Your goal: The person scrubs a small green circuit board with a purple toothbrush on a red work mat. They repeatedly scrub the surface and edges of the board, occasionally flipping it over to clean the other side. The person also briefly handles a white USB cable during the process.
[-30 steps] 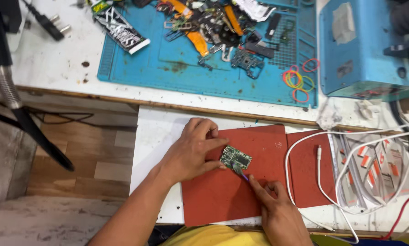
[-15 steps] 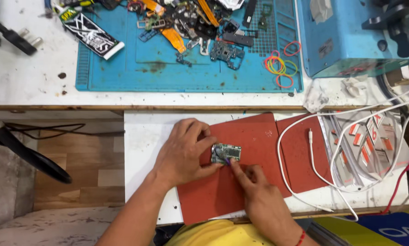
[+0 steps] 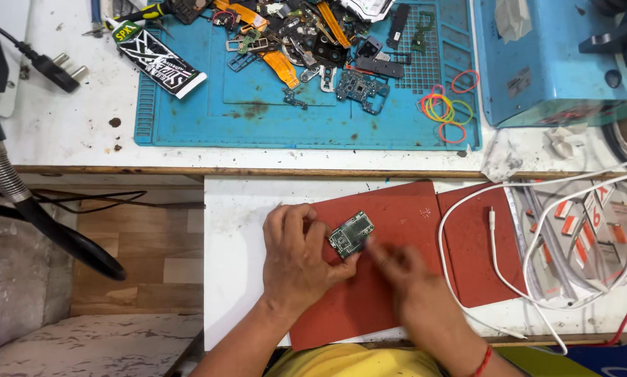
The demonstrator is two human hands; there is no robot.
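Bright even light, soft shadows, motion-blurred right hand point(image 3: 406, 274)

Place: electronics repair workshop | blue mat point(image 3: 271, 119) of phone parts point(image 3: 327, 49) (probably scrap) | circuit board point(image 3: 351, 234)

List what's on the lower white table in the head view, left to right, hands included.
left hand → green circuit board, held on the big red mat → right hand, blurred → smaller red mat → white cable → pile of red-and-white packets.

Blue work mat point(image 3: 271, 126) strewn with phone parts point(image 3: 313, 42), rubber bands point(image 3: 447, 110), white cable point(image 3: 509, 279)
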